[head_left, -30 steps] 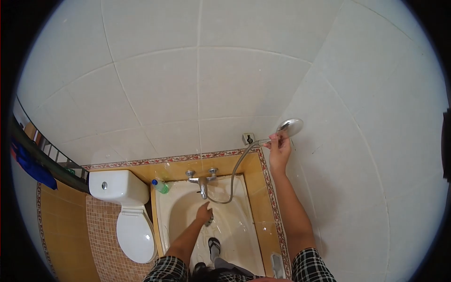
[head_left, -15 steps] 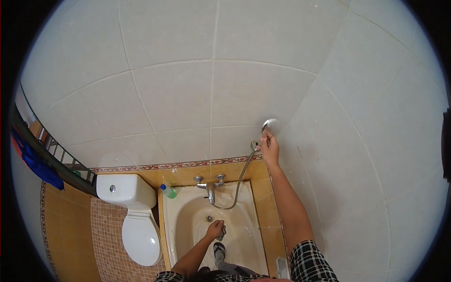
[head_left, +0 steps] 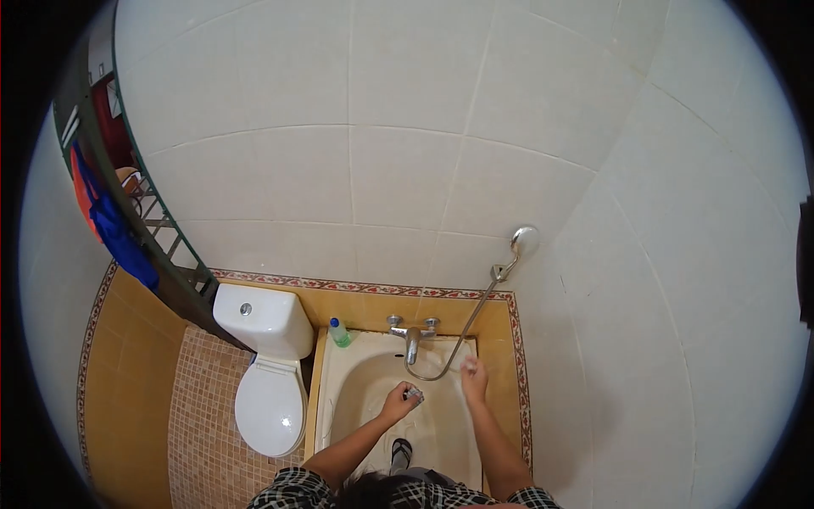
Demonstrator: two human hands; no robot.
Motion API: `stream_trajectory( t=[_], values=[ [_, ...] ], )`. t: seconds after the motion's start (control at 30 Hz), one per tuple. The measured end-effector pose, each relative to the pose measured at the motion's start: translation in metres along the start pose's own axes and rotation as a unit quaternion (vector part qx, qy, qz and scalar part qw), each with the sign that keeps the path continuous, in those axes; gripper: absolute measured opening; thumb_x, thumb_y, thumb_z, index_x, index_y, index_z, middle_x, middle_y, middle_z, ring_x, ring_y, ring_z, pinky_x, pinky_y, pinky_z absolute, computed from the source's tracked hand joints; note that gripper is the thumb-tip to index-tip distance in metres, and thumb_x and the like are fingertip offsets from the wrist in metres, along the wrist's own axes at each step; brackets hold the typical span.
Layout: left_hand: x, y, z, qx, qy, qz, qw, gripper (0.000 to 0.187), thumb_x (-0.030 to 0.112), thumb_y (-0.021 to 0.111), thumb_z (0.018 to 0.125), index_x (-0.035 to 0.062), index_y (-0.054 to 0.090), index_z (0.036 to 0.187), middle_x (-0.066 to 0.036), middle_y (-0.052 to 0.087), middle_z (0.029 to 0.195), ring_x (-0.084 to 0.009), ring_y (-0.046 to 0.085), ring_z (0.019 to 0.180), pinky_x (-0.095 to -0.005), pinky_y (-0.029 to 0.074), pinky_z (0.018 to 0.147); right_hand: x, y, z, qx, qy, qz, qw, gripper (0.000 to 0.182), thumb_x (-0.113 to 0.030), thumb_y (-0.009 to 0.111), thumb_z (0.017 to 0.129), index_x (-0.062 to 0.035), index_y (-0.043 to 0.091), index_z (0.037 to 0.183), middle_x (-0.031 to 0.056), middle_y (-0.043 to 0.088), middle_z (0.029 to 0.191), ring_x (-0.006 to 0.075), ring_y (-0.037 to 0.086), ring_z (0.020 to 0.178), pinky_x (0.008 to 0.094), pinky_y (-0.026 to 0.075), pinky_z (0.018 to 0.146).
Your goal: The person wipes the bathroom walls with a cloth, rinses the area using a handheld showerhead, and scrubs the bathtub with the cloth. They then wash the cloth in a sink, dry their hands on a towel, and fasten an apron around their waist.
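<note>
My left hand (head_left: 401,401) is over the bathtub (head_left: 346,343), its fingers closed around a small grey thing (head_left: 413,394) whose kind I cannot make out. Near the tub's right side is my right hand (head_left: 474,379), lowered below the shower hose (head_left: 471,325); its fingers are smeared by motion. On the wall, the chrome shower head (head_left: 525,241) rests in its holder (head_left: 498,272), apart from both hands. The mixer tap (head_left: 413,343) sticks out above the tub, with the hose looping down from it.
A green bottle with a blue cap (head_left: 340,333) stands on the tub's back left corner. Left of the tub is a white toilet (head_left: 271,409) with its lid down. A blue cloth (head_left: 121,240) hangs at the far left. One sandalled foot (head_left: 401,454) is in the tub.
My right hand has let go of the shower head, which now sits in its holder, and has come down toward the tub. The view has shifted, and my left hand still holds the grey thing.
</note>
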State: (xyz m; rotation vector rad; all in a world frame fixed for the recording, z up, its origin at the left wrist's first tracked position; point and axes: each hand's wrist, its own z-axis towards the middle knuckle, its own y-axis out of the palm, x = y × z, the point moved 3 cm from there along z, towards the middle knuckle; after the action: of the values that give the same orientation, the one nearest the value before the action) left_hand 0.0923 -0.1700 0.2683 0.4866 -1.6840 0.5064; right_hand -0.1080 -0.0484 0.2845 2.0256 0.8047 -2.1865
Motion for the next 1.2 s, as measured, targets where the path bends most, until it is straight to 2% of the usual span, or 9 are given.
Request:
stream_trajectory(
  t=[0.17,0.27,0.53,0.63,0.77,0.93,1.03,1.13,1.2],
  values=[
    [0.042,-0.004,-0.043,-0.041,0.042,-0.015,0.998,0.019,0.015,0.069,0.083,0.0052,0.056,0.092,0.001,0.057,0.078,-0.0057,0.051,0.069,-0.0227,0.043,0.062,-0.074,0.008,-0.132,-0.210,0.020,0.153,0.965,0.031,-0.004,0.062,0.084,-0.0018,0.058,0.115,0.0067,0.061,0.108,0.0135,0.057,0.098,0.0285,0.049,0.081],
    [0.074,-0.004,-0.072,-0.078,0.081,-0.047,0.993,0.017,0.014,0.069,0.085,0.0072,0.054,0.092,0.004,0.054,0.078,-0.0043,0.049,0.070,-0.0218,0.042,0.062,-0.102,-0.002,-0.172,-0.221,0.001,0.145,0.964,0.032,-0.004,0.062,0.085,-0.0020,0.057,0.117,0.0063,0.061,0.109,0.0139,0.056,0.102,0.0307,0.049,0.085],
    [0.140,0.012,-0.147,-0.150,0.190,-0.030,0.970,0.021,0.014,0.070,0.083,0.0064,0.050,0.083,0.003,0.050,0.072,-0.0046,0.049,0.067,-0.0201,0.039,0.060,-0.141,-0.057,-0.260,-0.120,-0.035,0.140,0.982,0.017,-0.010,0.063,0.089,-0.0015,0.060,0.104,0.0011,0.063,0.090,0.0094,0.059,0.085,0.0249,0.047,0.078],
    [0.171,0.026,-0.183,-0.169,0.223,-0.180,0.943,0.016,0.010,0.069,0.083,0.0071,0.054,0.085,0.003,0.052,0.078,-0.0044,0.047,0.072,-0.0198,0.039,0.063,-0.160,-0.086,-0.297,-0.051,-0.079,0.115,0.989,0.012,-0.009,0.061,0.090,0.0004,0.060,0.098,0.0002,0.063,0.084,0.0076,0.058,0.078,0.0230,0.047,0.074],
    [0.187,0.034,-0.220,-0.222,0.178,-0.119,0.951,0.015,0.011,0.070,0.083,0.0054,0.055,0.085,0.004,0.052,0.076,-0.0041,0.048,0.071,-0.0198,0.040,0.064,-0.201,-0.120,-0.340,0.026,-0.072,0.091,0.993,0.010,-0.008,0.062,0.088,0.0023,0.062,0.091,0.0026,0.064,0.079,0.0090,0.059,0.073,0.0244,0.048,0.070],
    [0.207,0.052,-0.256,-0.390,0.111,-0.013,0.914,0.018,0.016,0.072,0.083,0.0026,0.061,0.088,0.004,0.054,0.078,-0.0038,0.049,0.072,-0.0199,0.041,0.066,-0.201,-0.158,-0.386,0.146,-0.097,0.147,0.973,0.011,-0.009,0.060,0.090,0.0015,0.062,0.092,0.0025,0.062,0.081,0.0085,0.058,0.075,0.0242,0.048,0.070],
    [0.213,0.067,-0.274,-0.455,0.169,0.038,0.874,0.017,0.018,0.070,0.085,0.0029,0.063,0.089,0.002,0.058,0.083,-0.0064,0.052,0.076,-0.0214,0.042,0.068,-0.188,-0.183,-0.411,0.205,-0.111,0.145,0.961,0.011,-0.009,0.059,0.090,0.0016,0.062,0.092,0.0030,0.062,0.084,0.0090,0.058,0.078,0.0243,0.048,0.072],
    [0.221,0.100,-0.304,-0.440,0.235,-0.076,0.864,0.016,0.017,0.067,0.087,0.0018,0.062,0.093,-0.001,0.061,0.088,-0.0095,0.055,0.079,-0.0232,0.045,0.072,-0.180,-0.215,-0.449,0.270,-0.174,0.019,0.947,0.011,-0.009,0.059,0.091,0.0014,0.062,0.092,0.0025,0.061,0.087,0.0088,0.057,0.080,0.0244,0.048,0.072],
    [0.221,0.124,-0.330,-0.464,0.083,-0.168,0.866,0.018,0.015,0.064,0.088,0.0008,0.061,0.099,-0.003,0.062,0.092,-0.0113,0.058,0.083,-0.0240,0.046,0.075,-0.177,-0.237,-0.480,0.292,-0.179,-0.029,0.939,0.011,-0.009,0.059,0.091,0.0016,0.061,0.092,0.0036,0.061,0.086,0.0095,0.057,0.079,0.0245,0.048,0.071]
  ],
)
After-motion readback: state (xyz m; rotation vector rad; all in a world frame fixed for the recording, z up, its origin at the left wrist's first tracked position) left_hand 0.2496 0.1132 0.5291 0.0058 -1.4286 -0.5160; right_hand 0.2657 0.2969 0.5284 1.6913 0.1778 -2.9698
